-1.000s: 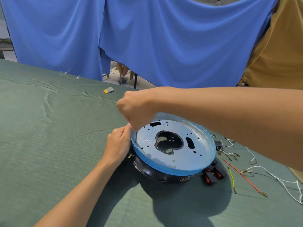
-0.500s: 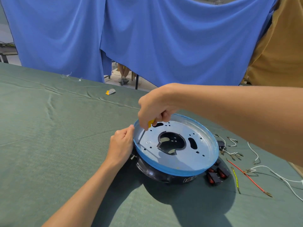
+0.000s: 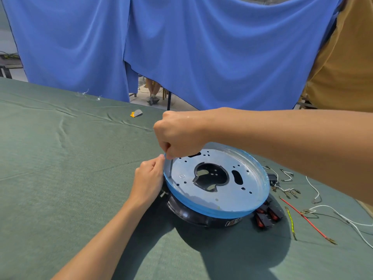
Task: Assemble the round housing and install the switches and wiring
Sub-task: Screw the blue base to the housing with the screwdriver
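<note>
Head view: on the green table [image 3: 60, 178], a blue-rimmed plate [image 3: 201, 201] sits atop the black housing [image 3: 191, 216]. The left hand [image 3: 148, 179] pinches the plate's rim. The right hand [image 3: 179, 134] clenches a screwdriver [image 3: 170, 168], now upright, apparently in an edge hole, its yellow handle no longer showing. Switches [image 3: 266, 217] lie just beside the housing.

You have no wording here that can be read. The round housing [image 3: 191, 215] carries a small red-and-white label [image 3: 233, 222] on its black side wall, on the edge nearest you, but the print is too small to make out. On the metal plate [image 3: 232, 197] atop the housing, near its left rim, a tiny circled stamp [image 3: 182, 176] is just as illegible
</note>
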{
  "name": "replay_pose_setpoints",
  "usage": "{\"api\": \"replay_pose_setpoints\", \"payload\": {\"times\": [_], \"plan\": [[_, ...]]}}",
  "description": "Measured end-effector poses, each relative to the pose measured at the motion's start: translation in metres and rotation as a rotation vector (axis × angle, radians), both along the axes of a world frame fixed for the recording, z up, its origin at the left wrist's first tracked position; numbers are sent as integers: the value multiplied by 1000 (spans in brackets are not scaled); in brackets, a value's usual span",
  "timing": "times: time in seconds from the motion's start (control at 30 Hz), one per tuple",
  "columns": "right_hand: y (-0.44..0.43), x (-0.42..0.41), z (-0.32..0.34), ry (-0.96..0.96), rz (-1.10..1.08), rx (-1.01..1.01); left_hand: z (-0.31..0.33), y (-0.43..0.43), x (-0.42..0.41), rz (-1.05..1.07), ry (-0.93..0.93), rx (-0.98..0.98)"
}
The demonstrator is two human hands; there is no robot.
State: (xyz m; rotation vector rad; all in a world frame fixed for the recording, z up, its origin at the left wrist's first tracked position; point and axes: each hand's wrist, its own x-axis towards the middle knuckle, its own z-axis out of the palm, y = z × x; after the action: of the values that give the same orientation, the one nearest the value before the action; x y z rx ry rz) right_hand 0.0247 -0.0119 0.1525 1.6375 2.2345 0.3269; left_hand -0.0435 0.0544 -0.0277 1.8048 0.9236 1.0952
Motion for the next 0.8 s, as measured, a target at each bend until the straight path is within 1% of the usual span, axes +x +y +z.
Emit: {"api": "replay_pose_setpoints", "payload": {"times": [0.03,0.1,0.2,0.23,0.3,0.37,0.43,0.5,0.6,0.67,0.73,0.8], "plan": [[1,0,0,21,-48,2,0,0,0,-1,-1,-7],[5,2,-1,116,-240,-47,-1,1,0,-10,-12,-23],[13,2,-5,424,-640,-167,-1,1,1,-10,-25,-36],[16,3,-7,500,-726,-195,-1,1,1,-6,-27,-36],[16,6,-8,565,-787,-226,-1,0,1,-7,-31,-35],[11,10,-6,581,-798,-252,0,0,1,-13,-34,-34],[4,12,-2,525,-742,-275,0,0,1,-10,-33,-30],[-2,12,0,374,-623,-260,0,0,0,-11,-33,-25],[-7,8,0,107,-281,-89,-1,1,0,-10,-35,-21],[-8,4,2,25,-117,3,-1,0,0,-2,-30,-13],[-8,1,4,-41,-12,12,0,0,0,9,-22,-3],[-5,-1,5,-83,48,-9,0,0,1,12,-12,3]]}}
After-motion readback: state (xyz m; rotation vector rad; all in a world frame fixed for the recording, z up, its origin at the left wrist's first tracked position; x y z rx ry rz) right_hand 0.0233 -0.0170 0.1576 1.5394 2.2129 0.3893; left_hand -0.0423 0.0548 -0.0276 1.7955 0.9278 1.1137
